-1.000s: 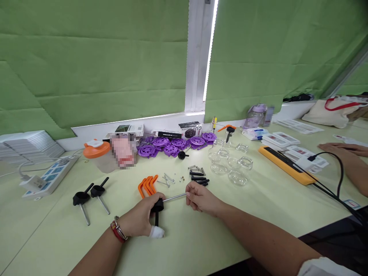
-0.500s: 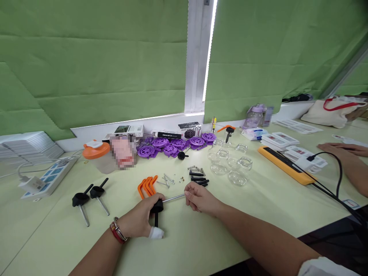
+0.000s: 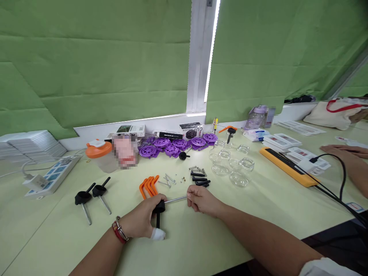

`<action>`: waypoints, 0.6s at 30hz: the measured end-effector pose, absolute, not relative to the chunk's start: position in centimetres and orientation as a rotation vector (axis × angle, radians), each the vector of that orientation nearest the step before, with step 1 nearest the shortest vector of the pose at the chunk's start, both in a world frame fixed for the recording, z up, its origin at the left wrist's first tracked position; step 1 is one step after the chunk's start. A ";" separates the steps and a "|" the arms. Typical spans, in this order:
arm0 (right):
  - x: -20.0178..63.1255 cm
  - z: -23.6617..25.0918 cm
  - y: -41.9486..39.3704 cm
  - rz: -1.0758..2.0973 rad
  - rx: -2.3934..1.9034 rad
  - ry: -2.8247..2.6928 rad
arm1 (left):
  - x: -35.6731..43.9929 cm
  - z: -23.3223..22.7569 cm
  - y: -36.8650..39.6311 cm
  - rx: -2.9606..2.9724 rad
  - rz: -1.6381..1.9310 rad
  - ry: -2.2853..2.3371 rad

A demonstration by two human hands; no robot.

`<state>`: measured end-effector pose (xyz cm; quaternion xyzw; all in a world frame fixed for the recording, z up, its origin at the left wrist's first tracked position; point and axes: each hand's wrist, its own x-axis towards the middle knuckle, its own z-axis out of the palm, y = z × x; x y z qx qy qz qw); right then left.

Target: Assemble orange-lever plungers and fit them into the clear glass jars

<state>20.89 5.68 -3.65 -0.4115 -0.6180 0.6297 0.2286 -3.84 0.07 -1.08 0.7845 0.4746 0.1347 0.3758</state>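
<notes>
Holding the black cup piece (image 3: 159,207), the left hand (image 3: 140,218) is closed on its body, forearm angled in from the near left. A red band and a metal bracelet (image 3: 119,229) circle the wrist. One digit, wrapped in white (image 3: 158,234), extends along the near side of the black cup piece, beside its downward-pointing black stem; a second digit bears on its upper side. Contact between the black cup piece and the surface (image 3: 201,241) cannot be determined.

Right of the black cup piece, the right hand (image 3: 203,200) has its fingers curled, fingertips pinching the outer end of the metal rod (image 3: 176,199) that runs from the piece. The right forearm reaches in from the near right; a white sleeve (image 3: 322,267) shows at its near end.

Left of the black cup piece lie two similar black pieces (image 3: 82,197), each with a metal rod. Just beyond it is a row of orange hooks (image 3: 148,185), with loose screws (image 3: 170,180) past them. Beyond and to its right are black sleeves (image 3: 199,179), springs (image 3: 197,168) and clear vessels (image 3: 239,179). Farther beyond it stand purple slotted parts (image 3: 172,150).
</notes>
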 end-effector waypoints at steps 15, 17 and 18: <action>20.1 -1.7 4.1 1.064 -1.063 -2.022 | -3.3 -0.8 -0.4 2.085 0.788 1.413; 18.9 -0.7 3.4 0.979 -0.934 -2.218 | -3.0 -1.1 -0.4 2.140 0.857 1.503; 18.1 -0.3 3.0 0.959 -0.868 -2.301 | -2.8 -1.3 -0.4 2.172 0.878 1.535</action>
